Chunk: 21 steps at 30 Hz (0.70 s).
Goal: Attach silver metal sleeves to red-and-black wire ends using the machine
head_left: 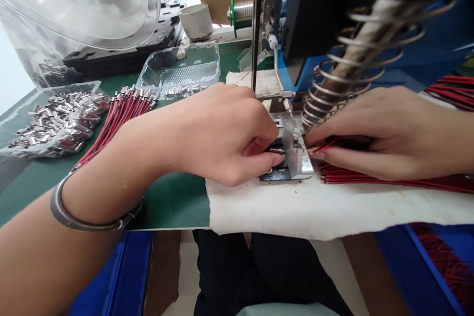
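Observation:
My left hand (225, 133) is curled, its thumb and fingertips pinched together against the left side of a small metal fixture (296, 155); what they hold is hidden. My right hand (385, 133) lies at the fixture's right side, fingers pressed together on a thin red wire (326, 146) whose end points into the fixture. More red wires (388, 179) lie under that hand on the white cloth (296, 207). A thin metal tip (287, 103) from a stand hangs just above the fixture. A bracelet circles my left wrist.
A bundle of red wires with metal ends (122, 111) and a heap of small metal terminals (59, 121) lie left on the green mat. A clear plastic tray (181, 71) sits behind. A coiled soldering-iron holder (351, 49) stands at right, beside a solder spool (240, 12).

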### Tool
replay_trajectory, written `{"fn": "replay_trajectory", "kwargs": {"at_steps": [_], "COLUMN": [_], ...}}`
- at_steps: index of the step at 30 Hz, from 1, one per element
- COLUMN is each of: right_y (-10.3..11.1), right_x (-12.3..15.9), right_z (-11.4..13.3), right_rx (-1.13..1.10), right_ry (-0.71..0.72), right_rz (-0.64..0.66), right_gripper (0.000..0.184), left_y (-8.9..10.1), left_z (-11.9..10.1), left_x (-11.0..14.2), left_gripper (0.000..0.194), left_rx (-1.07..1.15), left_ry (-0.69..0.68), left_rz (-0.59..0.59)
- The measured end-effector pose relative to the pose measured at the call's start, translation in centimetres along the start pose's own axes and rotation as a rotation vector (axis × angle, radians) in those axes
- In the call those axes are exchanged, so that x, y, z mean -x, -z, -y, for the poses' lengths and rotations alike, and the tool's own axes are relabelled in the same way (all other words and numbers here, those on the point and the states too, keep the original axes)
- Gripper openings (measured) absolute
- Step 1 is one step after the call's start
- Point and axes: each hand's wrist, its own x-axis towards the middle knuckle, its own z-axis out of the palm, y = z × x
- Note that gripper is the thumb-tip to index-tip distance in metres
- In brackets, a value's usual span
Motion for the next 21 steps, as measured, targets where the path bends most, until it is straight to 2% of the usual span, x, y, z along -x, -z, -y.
{"fn": "replay_trajectory", "kwargs": {"at_steps": [9, 21], "right_y": [0.02, -0.22], "right_x": [0.1, 0.15], "right_z": [0.0, -0.23], "right_rx": [-0.028, -0.072], "right_ry": [0.022, 0.007], "right_rz": [-0.028, -0.026], "right_gripper": [0.019, 0.015], "left_y": [0.55, 0.14], "left_z": [-0.76, -0.19], "left_x": [-0.04, -0.1], "left_gripper": [0.035, 0.036], "left_rx": [-0.013, -0.012], "left_ry": [0.069, 0.006], "left_rz": [0.047, -0.008]}}
